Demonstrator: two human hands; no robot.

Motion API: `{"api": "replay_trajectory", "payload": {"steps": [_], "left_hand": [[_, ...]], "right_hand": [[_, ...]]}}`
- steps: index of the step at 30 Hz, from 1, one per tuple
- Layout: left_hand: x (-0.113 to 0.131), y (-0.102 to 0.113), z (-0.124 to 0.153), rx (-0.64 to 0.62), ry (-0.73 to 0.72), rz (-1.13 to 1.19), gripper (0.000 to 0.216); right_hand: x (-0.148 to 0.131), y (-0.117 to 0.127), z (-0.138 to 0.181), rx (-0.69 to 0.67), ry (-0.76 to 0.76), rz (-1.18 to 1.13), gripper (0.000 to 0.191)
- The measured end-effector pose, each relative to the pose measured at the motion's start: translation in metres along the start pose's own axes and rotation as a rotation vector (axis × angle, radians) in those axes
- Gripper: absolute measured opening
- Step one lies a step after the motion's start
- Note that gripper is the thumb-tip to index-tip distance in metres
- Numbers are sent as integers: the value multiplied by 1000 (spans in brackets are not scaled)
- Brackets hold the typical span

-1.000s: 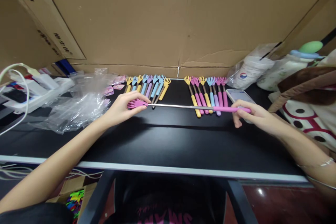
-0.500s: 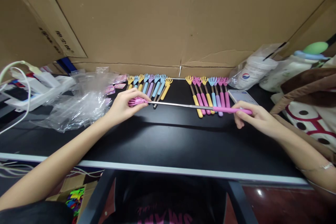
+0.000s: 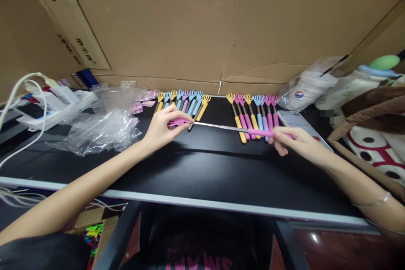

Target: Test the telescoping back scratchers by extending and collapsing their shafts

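Note:
A pink telescopic back scratcher (image 3: 234,128) is stretched out sideways above the black desk, its silver rod partly extended. My left hand (image 3: 166,128) pinches its pink claw head, which the fingers partly hide. Around the pink handle's far end, the fingers of my right hand (image 3: 294,141) are closed. Behind the rod lie two rows of back scratchers with claws toward the cardboard: a left row (image 3: 186,103) in yellow, blue and purple, and a right row (image 3: 253,114) in yellow, pink, blue and purple.
Clear plastic bags (image 3: 104,122) are heaped on the left beside a white power strip (image 3: 57,109) with cables. A phone (image 3: 300,124) lies right, near a bagged white cup (image 3: 303,90) and a patterned cloth bag (image 3: 373,147). Tall cardboard (image 3: 190,25) walls the back.
My right hand has moved left, nearer my left hand, and the back scratcher spans a shorter length. The claw head has turned in my left fingers. The view has shifted slightly.

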State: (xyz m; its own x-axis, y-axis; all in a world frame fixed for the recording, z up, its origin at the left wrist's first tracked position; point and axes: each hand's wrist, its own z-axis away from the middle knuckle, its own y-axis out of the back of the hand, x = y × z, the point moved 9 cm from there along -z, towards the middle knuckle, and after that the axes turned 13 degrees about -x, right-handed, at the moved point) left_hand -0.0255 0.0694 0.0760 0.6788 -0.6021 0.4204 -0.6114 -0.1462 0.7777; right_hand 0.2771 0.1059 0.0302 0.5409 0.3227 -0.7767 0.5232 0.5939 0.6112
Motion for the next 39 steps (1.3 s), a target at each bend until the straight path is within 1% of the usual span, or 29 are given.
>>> {"api": "replay_trajectory", "payload": {"steps": [3, 8, 11, 14, 17, 21, 23, 26, 28, 30, 32, 36, 39], "left_hand": [[4, -8, -3, -17, -29, 31, 12], [13, -23, -8, -34, -66, 76, 12], [15, -26, -10, -30, -61, 79, 11], [15, -28, -11, -44, -46, 67, 12], [15, -29, -15, -89, -28, 3, 14], [16, -23, -23, -101, -21, -206, 18], [20, -21, -27, -91, -64, -366, 20], [36, -31, -30, -98, -230, -637, 23], [48, -41, -30, -100, -355, -759, 25], [57, -50, -30, -99, -422, -819, 28], [62, -56, -31, -98, -431, -836, 29], [64, -63, -28, -119, -403, -811, 23], [61, -69, -22, -192, -393, -773, 23]], "right_hand": [[-3, -6, -7, -30, -28, -64, 46], [-14, -27, -27, -122, -37, -140, 50], [-13, -28, -34, -97, -44, -155, 49], [-9, -22, -35, -42, -50, -139, 49], [-8, -14, -35, 4, -35, -72, 50], [-21, 1, -31, 90, 34, 137, 51], [-30, 9, -27, 145, 55, 284, 50], [-43, 16, -20, 241, 44, 540, 45], [-55, 14, -16, 322, 39, 757, 41], [-67, 3, -16, 365, 61, 956, 39], [-75, -13, -22, 367, 102, 1083, 37], [-77, -41, -35, 357, 169, 1195, 36], [-71, -57, -41, 323, 217, 1224, 38]]}}
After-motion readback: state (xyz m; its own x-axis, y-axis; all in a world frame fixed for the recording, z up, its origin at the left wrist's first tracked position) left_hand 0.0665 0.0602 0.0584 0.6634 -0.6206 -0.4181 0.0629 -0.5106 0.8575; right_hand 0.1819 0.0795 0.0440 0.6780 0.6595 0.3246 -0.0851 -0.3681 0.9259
